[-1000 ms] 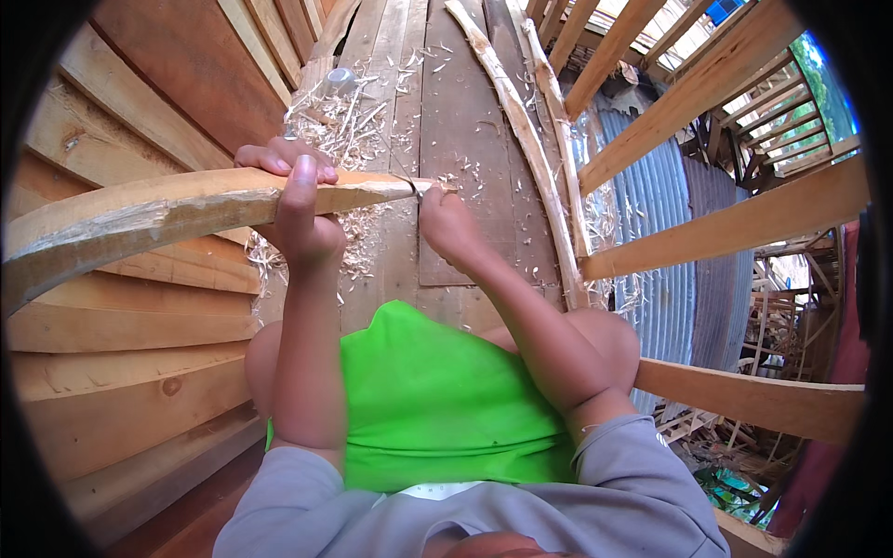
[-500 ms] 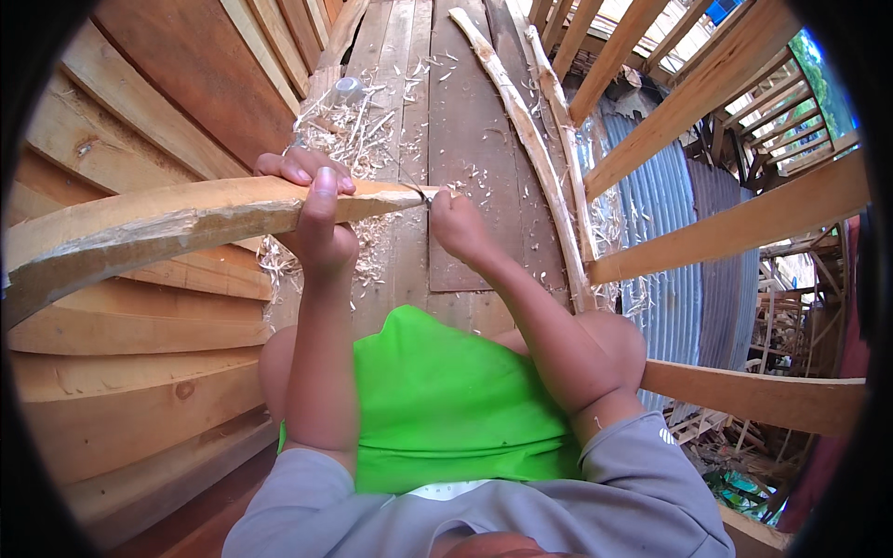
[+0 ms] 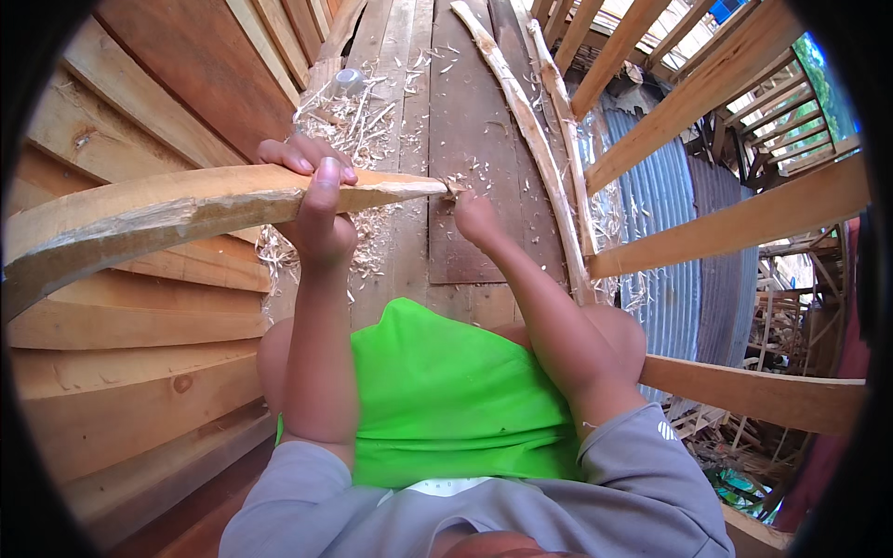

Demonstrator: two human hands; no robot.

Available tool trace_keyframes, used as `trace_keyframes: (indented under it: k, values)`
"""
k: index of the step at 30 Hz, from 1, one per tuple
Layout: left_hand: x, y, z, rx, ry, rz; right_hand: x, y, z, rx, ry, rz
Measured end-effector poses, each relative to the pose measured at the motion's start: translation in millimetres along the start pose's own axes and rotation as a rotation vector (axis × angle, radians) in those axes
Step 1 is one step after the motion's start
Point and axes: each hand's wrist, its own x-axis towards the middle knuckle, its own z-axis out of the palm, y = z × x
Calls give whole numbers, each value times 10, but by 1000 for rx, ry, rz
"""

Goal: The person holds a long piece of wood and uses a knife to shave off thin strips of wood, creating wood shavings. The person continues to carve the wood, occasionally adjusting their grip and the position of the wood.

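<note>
A long curved piece of wood (image 3: 158, 200) reaches in from the left, its pale whittled end tapering to a point. Around its narrower part my left hand (image 3: 321, 209) is closed, thumb on the near side and fingers over the far side. My right hand (image 3: 477, 219) is a fist just beyond the pointed tip. From that fist a small dark knife blade (image 3: 451, 186) shows at the tip of the wood; its handle is hidden by my fingers.
Wood shavings (image 3: 358, 126) litter the plank floor (image 3: 474, 112), with a clear cup (image 3: 349, 82) among them. Two peeled poles (image 3: 521, 121) lie along the right. A plank wall (image 3: 139, 391) stands left; a slatted railing (image 3: 726, 214) is right, with corrugated metal sheets (image 3: 665, 242) beyond.
My right hand with the knife has slid a little to the right, from the tapered part out past the tip. My left hand and the wood have barely shifted.
</note>
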Motion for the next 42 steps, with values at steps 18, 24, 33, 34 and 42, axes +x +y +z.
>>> trace_keyframes:
  k: [18, 24, 33, 34, 42]
  values:
    - [38, 8, -66, -4, -68, -6, 69, 53, -58, 51, -14, 280]
    - [24, 15, -186, 36, -40, 11, 4, -362, -450, -170, 14, 274]
    - [-21, 15, -39, 292, 347, 85, -317, -938, -244, 307, -138, 143]
    - [-30, 21, -3, 358, 403, 109, -308, -931, -221, 321, -130, 146]
    - [-29, 48, 278, 416, 570, -54, 110, -61, 316, 406, 67, 358]
